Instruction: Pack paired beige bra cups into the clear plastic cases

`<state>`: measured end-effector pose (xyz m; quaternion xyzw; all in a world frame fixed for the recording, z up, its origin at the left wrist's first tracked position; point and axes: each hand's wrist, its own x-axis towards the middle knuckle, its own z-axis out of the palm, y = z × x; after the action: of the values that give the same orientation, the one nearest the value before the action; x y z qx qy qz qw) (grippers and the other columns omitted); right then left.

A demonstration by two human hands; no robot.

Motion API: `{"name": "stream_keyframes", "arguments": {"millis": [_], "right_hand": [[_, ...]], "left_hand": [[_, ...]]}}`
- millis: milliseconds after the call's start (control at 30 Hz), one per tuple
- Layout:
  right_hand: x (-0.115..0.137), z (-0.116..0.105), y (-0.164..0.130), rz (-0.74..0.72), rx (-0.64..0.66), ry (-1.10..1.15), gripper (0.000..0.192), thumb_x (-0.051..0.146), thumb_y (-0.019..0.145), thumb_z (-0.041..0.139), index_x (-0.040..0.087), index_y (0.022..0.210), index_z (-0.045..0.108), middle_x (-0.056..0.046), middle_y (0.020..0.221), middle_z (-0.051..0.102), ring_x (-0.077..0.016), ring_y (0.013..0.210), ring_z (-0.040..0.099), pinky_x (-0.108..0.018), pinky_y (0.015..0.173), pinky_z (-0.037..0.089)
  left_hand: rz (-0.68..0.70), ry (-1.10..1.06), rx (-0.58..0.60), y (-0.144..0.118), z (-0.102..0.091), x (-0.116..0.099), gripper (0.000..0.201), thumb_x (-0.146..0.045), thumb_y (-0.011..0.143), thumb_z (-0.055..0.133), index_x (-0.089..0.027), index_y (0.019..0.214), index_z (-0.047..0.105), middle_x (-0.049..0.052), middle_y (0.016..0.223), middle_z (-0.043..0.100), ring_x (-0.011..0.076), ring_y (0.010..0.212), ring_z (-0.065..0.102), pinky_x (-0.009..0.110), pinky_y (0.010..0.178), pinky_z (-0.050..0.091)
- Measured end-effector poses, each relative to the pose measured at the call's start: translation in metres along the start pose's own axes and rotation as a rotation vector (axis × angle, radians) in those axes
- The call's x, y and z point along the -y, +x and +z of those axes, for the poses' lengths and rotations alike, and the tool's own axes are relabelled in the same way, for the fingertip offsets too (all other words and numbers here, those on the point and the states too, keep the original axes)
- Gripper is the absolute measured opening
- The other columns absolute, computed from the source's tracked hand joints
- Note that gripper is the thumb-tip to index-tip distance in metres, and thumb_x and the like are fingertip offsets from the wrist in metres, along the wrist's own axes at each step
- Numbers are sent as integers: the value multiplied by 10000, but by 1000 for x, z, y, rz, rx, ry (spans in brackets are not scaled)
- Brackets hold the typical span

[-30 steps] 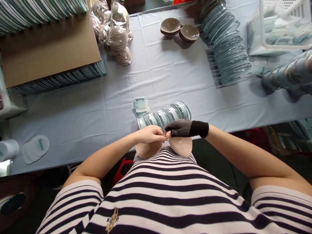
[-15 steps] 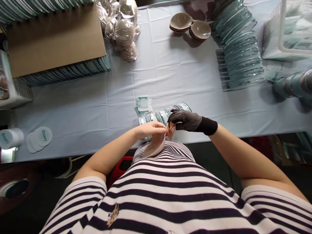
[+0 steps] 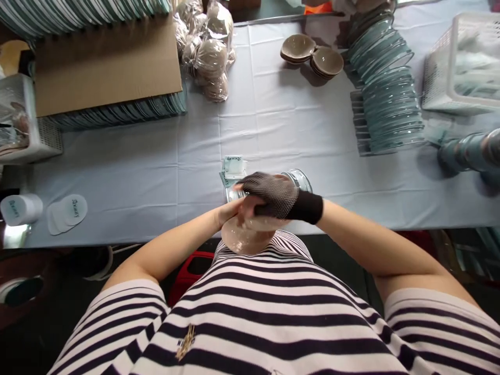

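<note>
Since the earlier frame, the gloved right hand point(image 3: 273, 195) has come over the bare left hand point(image 3: 234, 211); we find both closed on the beige pad point(image 3: 244, 237), pressing it flat (presumably to seat it) just off the table's point(image 3: 156, 166) near edge, beside the clear cases point(image 3: 299, 179).

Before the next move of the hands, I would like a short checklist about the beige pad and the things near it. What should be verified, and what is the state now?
1. Beige pad held by both hands: ok; the left hand is under it, the gloved right hand presses on top.
2. Pad folded evenly: cannot tell, the right hand covers it.
3. Row of clear lids within reach: ok, just beyond the hands on the table.
4. Small printed packets at hand: ok, beside the lids.
5. More cups available: ok, brown cups stand at the far side.
</note>
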<state>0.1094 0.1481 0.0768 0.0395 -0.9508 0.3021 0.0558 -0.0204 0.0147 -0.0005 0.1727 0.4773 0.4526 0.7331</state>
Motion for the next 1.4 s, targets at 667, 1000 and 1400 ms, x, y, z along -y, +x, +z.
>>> {"name": "stream_keyframes", "arguments": {"millis": [667,1000,1400], "right_hand": [[-47,119,-130,1040,-576,306,502,512,772,645,208,1166,580,-129,1119,685,-265,920,673,-443,817,577],[-61,-4,-109,966,-815,40,348,474,857,508,194,1009,649,-108,974,719,-272,893,649,-440,824,542],[-69,34,51,644,-93,193,299,417,878,576,207,1090,599,-51,1031,708,-195,894,658,-319,805,504]], "left_hand": [[-140,-549,28,5,-27,45,546,-225,760,586,-159,1302,595,111,1041,741,283,985,697,447,993,466],[19,-685,79,2,-25,25,549,-516,863,608,-148,1270,617,129,1169,711,281,1101,659,430,1047,436],[258,-661,-30,-2,-31,30,730,-653,753,679,-179,1300,591,127,1211,696,318,1239,582,436,1091,407]]}}
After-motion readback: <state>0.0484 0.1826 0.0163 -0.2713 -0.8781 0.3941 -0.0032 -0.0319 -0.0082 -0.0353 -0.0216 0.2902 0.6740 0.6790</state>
